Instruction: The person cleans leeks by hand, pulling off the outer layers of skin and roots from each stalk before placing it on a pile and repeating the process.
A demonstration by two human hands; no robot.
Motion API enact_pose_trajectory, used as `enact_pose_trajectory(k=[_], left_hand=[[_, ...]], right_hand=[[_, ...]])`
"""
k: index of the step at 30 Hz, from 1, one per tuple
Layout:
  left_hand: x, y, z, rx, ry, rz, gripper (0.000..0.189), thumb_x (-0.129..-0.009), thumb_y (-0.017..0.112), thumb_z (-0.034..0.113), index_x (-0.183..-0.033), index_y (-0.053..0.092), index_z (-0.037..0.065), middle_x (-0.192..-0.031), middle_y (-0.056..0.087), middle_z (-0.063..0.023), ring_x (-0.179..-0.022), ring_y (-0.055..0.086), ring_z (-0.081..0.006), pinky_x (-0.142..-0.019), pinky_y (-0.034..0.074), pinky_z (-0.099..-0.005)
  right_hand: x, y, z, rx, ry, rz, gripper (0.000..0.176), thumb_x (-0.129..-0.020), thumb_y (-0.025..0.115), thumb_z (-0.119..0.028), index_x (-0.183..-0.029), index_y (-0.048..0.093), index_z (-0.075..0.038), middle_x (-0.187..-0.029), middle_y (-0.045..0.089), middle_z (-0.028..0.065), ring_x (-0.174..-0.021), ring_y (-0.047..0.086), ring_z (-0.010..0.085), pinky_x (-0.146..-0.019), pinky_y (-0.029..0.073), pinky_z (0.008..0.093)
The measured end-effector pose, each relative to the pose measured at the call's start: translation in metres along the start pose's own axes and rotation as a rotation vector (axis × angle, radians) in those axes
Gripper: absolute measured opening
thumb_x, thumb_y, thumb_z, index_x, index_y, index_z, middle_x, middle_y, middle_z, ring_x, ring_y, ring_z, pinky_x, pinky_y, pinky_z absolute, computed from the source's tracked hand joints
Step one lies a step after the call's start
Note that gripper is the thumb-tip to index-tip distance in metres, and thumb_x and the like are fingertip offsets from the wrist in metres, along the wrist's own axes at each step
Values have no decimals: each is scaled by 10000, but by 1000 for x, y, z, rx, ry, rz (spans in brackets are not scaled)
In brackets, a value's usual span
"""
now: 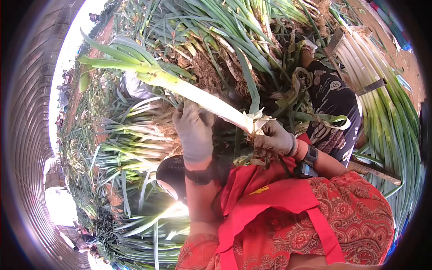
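A large leek (202, 96) lies slantwise across the middle of the view, its green leaves at upper left and its root end at lower right. My left hand (194, 132), in a pale glove, is closed on the white stalk from below. At the root end, my right hand (274, 137), also gloved, has its fingers pinched on the frayed base and peeled outer layers. Dark bands circle both wrists.
Piled leeks with brown roots (209, 69) lie beyond my hands. More leeks (135, 153) spread on the left. At the right, trimmed leeks (373, 90) sit in a rack with metal brackets (371, 87). A red apron (270, 202) covers my lap.
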State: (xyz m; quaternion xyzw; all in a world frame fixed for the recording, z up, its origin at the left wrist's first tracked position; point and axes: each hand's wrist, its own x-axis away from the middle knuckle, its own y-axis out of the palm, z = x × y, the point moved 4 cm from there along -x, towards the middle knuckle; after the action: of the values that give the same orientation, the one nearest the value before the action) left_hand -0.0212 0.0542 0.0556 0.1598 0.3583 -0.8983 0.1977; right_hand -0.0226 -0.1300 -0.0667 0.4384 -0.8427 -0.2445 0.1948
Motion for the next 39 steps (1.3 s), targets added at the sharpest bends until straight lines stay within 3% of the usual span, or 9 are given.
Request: enact_pose_trajectory(k=[4, 13, 18, 21, 24, 28, 31, 36, 39], left_hand=[[4, -7, -45, 308, -398, -229, 212, -868, 573, 91, -1048, 664, 26, -949, 670, -125, -812, 635, -280, -741, 501, -354], [75, 79, -61, 623, -758, -533, 179, -902, 560, 114, -977, 671, -6, -795, 667, -73, -664, 622, -134, -598, 492, -273], [116, 112, -152, 24, -178, -522, 266, -891, 598, 182, -1104, 647, 29, -947, 678, -86, -785, 646, -168, -692, 512, -326], [54, 48, -148, -250, -471, -208, 189, -881, 621, 227, -956, 646, 55, -1009, 650, -35, -880, 630, -224, -770, 515, -396], [-25, 5, -102, -1025, 13, -500, 503, -939, 521, 530, -1050, 622, 49, -870, 604, -43, -706, 585, -183, -671, 463, -376], [-57, -38, -67, 1416, -465, 47, 535, -942, 480, 603, -1012, 578, 82, -708, 455, 52, -629, 445, -113, -616, 390, -314], [-71, -47, -97, 1530, -488, -95, 531, -921, 506, 617, -977, 553, 91, -659, 392, 76, -566, 368, -88, -579, 371, -296], [-66, -46, -87, 1541, -438, -2, 501, -912, 538, 606, -943, 511, 106, -637, 328, 88, -540, 318, -51, -545, 324, -231], [-68, -48, -91, 1816, -420, -84, 525, -902, 542, 622, -957, 507, 101, -642, 326, 88, -547, 315, -44, -545, 323, -221]], right_hand=[[-3, 0, -4, 77, -146, 17, 145, -885, 658, -153, -892, 631, -10, -664, 585, -6, -506, 525, 58, -441, 421, 221], [3, 5, -21, 108, -3, 86, 156, -886, 667, -166, -893, 623, -17, -694, 592, -9, -546, 538, 59, -491, 434, 214], [1, -1, -21, 43, -25, 2, 255, -894, 667, -256, -948, 608, -14, -689, 590, 5, -546, 554, 70, -488, 448, 217], [2, -4, -21, 60, 10, -25, 308, -899, 665, -316, -958, 601, -20, -692, 583, 2, -542, 556, 72, -479, 450, 218], [-5, 6, -23, 74, 43, -45, 340, -908, 656, -357, -953, 605, -24, -690, 580, -1, -554, 562, 75, -489, 454, 227], [-17, 26, -33, 406, 6, -185, 402, -938, 604, -420, -925, 627, -19, -677, 588, 39, -580, 602, 135, -534, 478, 293], [-6, 35, -89, 1392, -353, 203, 432, -928, 574, -462, -930, 660, -39, -751, 607, 219, -702, 630, 368, -640, 504, 421], [-45, 62, -140, 1367, -802, 289, 435, -904, 607, -454, -945, 663, -24, -811, 651, 204, -781, 635, 399, -694, 500, 441], [-99, 59, -68, 771, -301, -116, 643, -943, 471, -600, -881, 648, 15, -735, 623, 142, -746, 644, 263, -669, 491, 399]])
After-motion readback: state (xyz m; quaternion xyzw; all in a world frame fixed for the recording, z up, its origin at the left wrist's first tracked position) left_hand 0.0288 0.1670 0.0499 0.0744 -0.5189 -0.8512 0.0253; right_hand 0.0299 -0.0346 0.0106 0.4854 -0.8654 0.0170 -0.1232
